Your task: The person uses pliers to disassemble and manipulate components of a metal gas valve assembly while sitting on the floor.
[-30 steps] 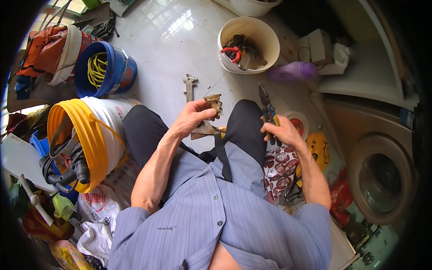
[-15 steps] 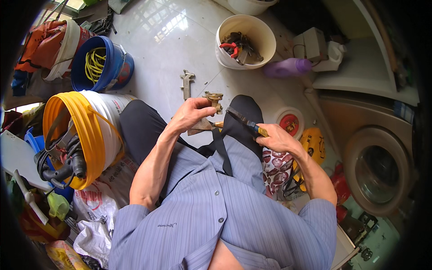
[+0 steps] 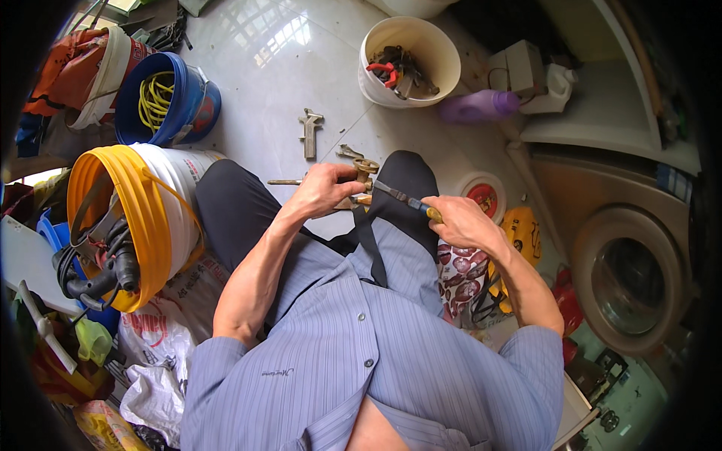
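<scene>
My left hand (image 3: 322, 190) is closed around a brass tap fitting (image 3: 365, 169), held above my knees. My right hand (image 3: 462, 221) grips a yellow-handled tool (image 3: 404, 199) whose dark metal end reaches left and touches the fitting. A second metal tap (image 3: 309, 133) lies on the white tiled floor just beyond my knees, with a small wrench (image 3: 348, 152) beside it.
A cream bucket (image 3: 444, 56) with tools stands ahead. At my left are a yellow-rimmed white bucket (image 3: 143, 218) holding a power drill and a blue bucket (image 3: 180, 98) with yellow cable. A purple bottle (image 3: 477, 107) lies by a washing machine (image 3: 628, 278) at right.
My right hand has swung the tool from upright beside my knee to pointing left against the fitting. My left hand has kept hold of the fitting.
</scene>
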A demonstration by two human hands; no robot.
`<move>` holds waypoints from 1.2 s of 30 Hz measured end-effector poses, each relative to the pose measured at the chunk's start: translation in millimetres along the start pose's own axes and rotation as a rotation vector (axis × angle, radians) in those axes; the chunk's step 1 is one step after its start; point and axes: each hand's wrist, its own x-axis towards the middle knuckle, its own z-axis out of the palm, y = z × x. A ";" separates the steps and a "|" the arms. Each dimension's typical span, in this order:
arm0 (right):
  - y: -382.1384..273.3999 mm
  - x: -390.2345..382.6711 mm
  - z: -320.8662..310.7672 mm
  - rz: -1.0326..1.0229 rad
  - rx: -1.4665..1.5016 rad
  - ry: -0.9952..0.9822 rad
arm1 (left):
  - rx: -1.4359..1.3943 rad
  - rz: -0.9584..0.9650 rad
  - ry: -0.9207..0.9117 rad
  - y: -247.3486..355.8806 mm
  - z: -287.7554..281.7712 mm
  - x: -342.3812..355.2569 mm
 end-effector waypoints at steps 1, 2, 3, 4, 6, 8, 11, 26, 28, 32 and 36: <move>-2.6 0.3 -1.7 0.009 -0.055 -0.011 | 0.079 0.021 0.003 1.0 -0.1 0.0; -4.5 1.5 -2.5 0.009 -0.053 -0.011 | 0.080 0.020 0.002 -0.9 0.7 0.1; -6.5 2.5 -4.1 0.023 -0.079 -0.043 | 0.087 0.067 0.005 -1.9 2.1 0.1; -7.6 2.9 -4.8 0.036 -0.104 -0.076 | 0.093 0.113 0.009 -3.1 3.0 0.0; -1.9 2.3 -0.1 0.023 -0.087 -0.070 | 0.107 0.112 0.012 -2.4 3.4 0.7; 5.8 3.2 6.8 0.011 -0.071 -0.063 | 0.122 0.113 0.014 1.3 2.4 1.6; 13.1 4.6 19.8 -0.021 -0.008 -0.031 | 0.130 0.102 0.005 0.0 1.5 1.2; 44.1 12.5 22.6 -0.242 -0.420 0.393 | -0.027 -0.244 -0.261 3.2 12.9 26.1; 44.9 11.6 21.9 -0.259 -0.440 0.392 | -0.060 -0.167 -0.238 -1.8 10.0 25.0; 56.9 4.4 28.2 -0.140 -0.304 0.281 | -0.003 0.142 -0.087 -16.5 13.1 20.8; 58.4 -1.4 27.2 -0.059 -0.087 0.233 | 0.380 0.589 0.127 -18.6 16.1 14.0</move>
